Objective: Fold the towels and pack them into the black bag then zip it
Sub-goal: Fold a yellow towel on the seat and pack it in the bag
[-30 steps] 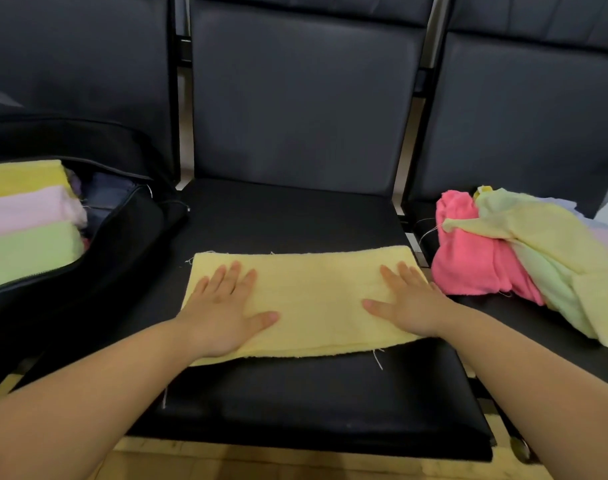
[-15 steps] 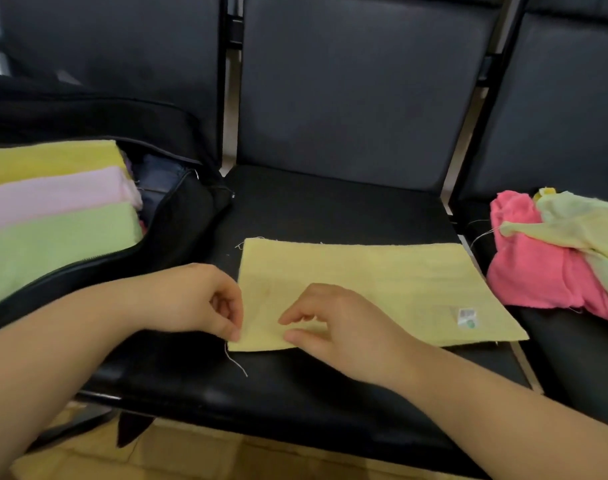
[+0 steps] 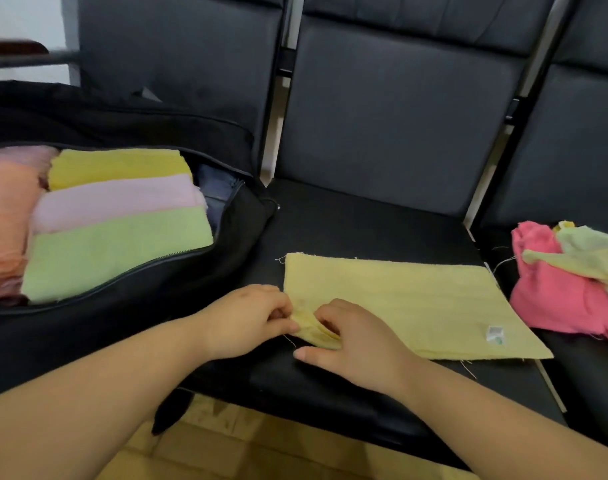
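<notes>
Yellow towel (image 3: pixel 399 299) flat on seat, small white label (image 3: pixel 495 333) — print unreadable; left hand (image 3: pixel 247 320), right hand (image 3: pixel 358 344) pinching its corner

A flat towel (image 3: pixel 409 306) lies on the middle seat (image 3: pixel 364 230), toward its front edge. Both hands sit at the towel's near left corner: left hand (image 3: pixel 250 317) just left of it, right hand (image 3: pixel 351 344) right beside, the corner bunched between them. Left of the seat, the open bag (image 3: pixel 129 306) holds folded towels (image 3: pixel 115 216) side by side (front to back). On the right-hand seat (image 3: pixel 586 368), a loose heap of towels (image 3: pixel 572 285), well apart from the bag.
</notes>
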The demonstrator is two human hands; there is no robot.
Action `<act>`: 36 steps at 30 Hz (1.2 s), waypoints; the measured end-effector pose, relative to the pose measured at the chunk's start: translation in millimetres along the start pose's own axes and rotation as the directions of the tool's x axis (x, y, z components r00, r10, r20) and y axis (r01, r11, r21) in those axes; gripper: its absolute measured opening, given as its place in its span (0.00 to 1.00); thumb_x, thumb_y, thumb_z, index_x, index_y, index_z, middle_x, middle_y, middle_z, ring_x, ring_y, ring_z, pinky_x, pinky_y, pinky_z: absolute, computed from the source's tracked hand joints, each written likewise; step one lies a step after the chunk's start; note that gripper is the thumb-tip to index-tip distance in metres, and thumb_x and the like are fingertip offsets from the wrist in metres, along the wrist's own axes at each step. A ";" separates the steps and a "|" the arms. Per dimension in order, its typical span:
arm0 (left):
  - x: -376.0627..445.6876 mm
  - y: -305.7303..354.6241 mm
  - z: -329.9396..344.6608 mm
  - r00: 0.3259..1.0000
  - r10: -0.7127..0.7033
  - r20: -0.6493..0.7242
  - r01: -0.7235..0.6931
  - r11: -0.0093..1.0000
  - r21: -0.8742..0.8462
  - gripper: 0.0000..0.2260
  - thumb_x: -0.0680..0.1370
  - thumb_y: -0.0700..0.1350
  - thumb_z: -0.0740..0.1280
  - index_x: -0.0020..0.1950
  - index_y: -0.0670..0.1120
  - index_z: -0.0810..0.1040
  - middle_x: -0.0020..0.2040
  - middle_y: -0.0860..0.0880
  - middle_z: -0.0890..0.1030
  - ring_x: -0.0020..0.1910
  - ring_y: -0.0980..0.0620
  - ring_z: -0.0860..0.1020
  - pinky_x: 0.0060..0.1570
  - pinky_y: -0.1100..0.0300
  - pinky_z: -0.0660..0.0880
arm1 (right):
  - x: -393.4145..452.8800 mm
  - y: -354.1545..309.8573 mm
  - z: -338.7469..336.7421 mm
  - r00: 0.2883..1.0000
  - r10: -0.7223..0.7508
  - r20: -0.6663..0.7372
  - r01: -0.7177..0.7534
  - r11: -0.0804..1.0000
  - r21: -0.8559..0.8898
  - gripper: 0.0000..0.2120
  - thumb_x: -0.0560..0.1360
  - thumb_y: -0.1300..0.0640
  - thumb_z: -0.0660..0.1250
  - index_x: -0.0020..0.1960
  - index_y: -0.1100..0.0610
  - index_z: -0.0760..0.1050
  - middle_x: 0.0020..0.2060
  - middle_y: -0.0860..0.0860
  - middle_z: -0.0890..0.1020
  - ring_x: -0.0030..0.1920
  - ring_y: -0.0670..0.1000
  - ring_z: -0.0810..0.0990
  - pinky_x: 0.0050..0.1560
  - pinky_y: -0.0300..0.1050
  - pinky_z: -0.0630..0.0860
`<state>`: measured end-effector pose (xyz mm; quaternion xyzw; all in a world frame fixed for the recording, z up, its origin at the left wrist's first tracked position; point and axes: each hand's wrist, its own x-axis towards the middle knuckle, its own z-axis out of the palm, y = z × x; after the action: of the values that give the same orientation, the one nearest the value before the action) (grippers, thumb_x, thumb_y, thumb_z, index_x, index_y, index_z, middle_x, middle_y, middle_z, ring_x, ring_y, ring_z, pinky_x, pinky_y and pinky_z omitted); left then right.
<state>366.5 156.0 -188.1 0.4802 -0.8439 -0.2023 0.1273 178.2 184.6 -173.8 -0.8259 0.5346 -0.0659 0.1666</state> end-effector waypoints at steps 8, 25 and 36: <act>-3.9 15.1 -23.6 0.999 -0.029 0.032 0.040 0.919 -0.392 0.16 0.60 0.69 0.73 0.37 0.59 0.81 0.47 0.58 0.78 0.46 0.66 0.75 0.47 0.67 0.68 | -13.0 -4.7 -14.3 0.998 0.055 0.032 -0.063 0.919 0.389 0.15 0.73 0.47 0.70 0.36 0.54 0.68 0.29 0.45 0.69 0.29 0.43 0.66 0.33 0.38 0.64; 83.9 81.2 -55.8 0.970 -0.213 -0.115 0.123 0.844 -0.522 0.05 0.70 0.48 0.74 0.44 0.49 0.82 0.33 0.50 0.82 0.30 0.57 0.78 0.32 0.67 0.75 | -78.9 116.5 -126.8 0.977 0.106 0.183 -0.209 0.631 0.747 0.13 0.64 0.43 0.74 0.43 0.49 0.82 0.48 0.54 0.85 0.49 0.58 0.84 0.47 0.44 0.81; 152.4 134.0 14.2 0.974 -0.170 -0.152 0.139 0.971 -0.197 0.23 0.78 0.53 0.66 0.72 0.54 0.67 0.73 0.54 0.66 0.71 0.54 0.65 0.66 0.59 0.63 | -89.0 196.5 -112.3 0.742 0.668 0.051 -0.631 0.671 0.391 0.14 0.76 0.51 0.68 0.55 0.60 0.77 0.43 0.56 0.84 0.44 0.53 0.82 0.48 0.47 0.78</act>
<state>181.8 88.9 -135.5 0.5460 -0.7678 -0.2480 0.2256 -60.5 168.9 -130.4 -0.5279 0.7769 -0.1450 0.3111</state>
